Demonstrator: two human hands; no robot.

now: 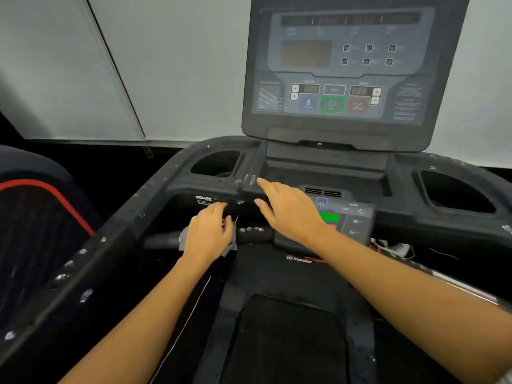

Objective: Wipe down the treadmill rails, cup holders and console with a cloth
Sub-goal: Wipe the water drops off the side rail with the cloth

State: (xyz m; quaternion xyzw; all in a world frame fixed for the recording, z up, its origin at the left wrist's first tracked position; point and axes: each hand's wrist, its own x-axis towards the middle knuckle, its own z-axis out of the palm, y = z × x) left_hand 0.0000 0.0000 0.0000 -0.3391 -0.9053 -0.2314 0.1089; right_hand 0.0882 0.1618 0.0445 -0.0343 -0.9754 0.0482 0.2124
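A black treadmill fills the view, its console (340,65) upright at the top. Two cup holders sit in the dash, the left cup holder (217,163) and the right cup holder (454,191). The left rail (69,267) is speckled with pale spots. My left hand (209,234) holds a grey cloth (231,246) against the front handlebar (252,234); most of the cloth is hidden under the hand. My right hand (288,210) lies flat with straight fingers on the dash between the left cup holder and the lower button panel (352,217).
A neighbouring machine with red trim (41,206) stands at the left. A pale wall (177,67) is behind. The treadmill belt (288,342) runs below my arms. White wires (399,249) lie by the right rail.
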